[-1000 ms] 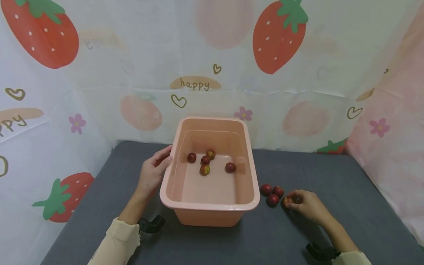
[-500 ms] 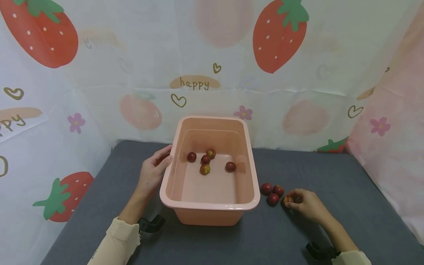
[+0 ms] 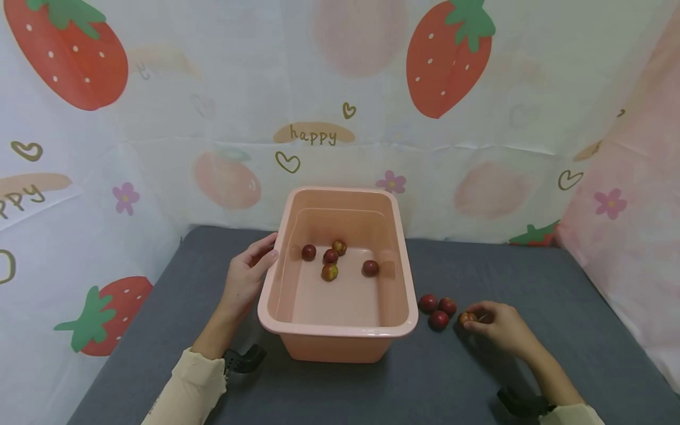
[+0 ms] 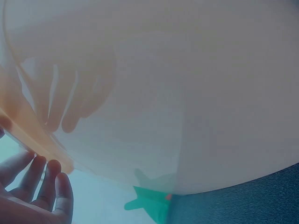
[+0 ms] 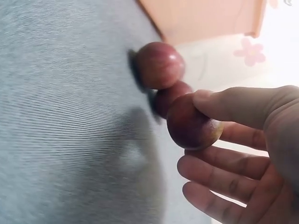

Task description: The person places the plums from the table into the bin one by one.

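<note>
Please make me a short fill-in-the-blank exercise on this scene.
Inside the pink tub lie ____ fruits.
The person's ____ hand pinches another fruit.
Not counting that one, ____ plums lie directly on the grey cloth.
The backdrop behind the tub bears the word ____.

Missing words: five; right; three; happy.

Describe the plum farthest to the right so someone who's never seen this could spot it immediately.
Find the big peach-pink tub on the dark grey cloth. Just right of it, three plums lie bunched together, and beyond them is the person's right hand. Your plum is pinched there between thumb and fingers, the only one held; its neighbours rest on the cloth.
</note>
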`<state>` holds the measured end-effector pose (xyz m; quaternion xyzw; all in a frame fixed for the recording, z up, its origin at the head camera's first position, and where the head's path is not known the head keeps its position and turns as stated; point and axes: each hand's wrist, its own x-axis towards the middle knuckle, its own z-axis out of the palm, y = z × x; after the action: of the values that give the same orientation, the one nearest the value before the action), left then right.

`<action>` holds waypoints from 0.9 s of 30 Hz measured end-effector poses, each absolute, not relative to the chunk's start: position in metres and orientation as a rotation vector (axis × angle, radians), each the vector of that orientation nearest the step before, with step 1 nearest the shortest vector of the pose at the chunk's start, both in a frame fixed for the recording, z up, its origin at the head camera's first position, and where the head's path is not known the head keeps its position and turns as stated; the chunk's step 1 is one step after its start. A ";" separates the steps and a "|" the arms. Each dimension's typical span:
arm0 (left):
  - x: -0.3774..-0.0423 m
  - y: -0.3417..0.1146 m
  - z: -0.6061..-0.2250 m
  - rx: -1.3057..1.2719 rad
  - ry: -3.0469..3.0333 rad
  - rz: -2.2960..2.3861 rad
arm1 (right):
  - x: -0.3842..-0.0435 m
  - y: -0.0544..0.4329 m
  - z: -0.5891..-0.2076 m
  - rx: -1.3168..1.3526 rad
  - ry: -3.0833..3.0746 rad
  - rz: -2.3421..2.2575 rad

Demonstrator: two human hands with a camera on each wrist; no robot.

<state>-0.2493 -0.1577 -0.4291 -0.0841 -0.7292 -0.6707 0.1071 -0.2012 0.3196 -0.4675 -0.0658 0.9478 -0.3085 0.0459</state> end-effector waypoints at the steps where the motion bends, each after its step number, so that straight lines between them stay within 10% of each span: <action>1: -0.249 -0.158 -0.429 -0.248 -2.146 -1.974 | -0.201 0.320 -0.465 -0.198 2.897 -0.947; 27: -0.248 -0.156 -0.426 -0.243 -2.164 -1.963 | -0.204 0.323 -0.401 -0.278 3.073 -0.973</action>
<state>-0.2480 -0.1565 -0.4265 -0.0826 -0.7341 -0.6659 0.1046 -0.2040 0.3230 -0.4007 -0.0859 0.9487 -0.3006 -0.0469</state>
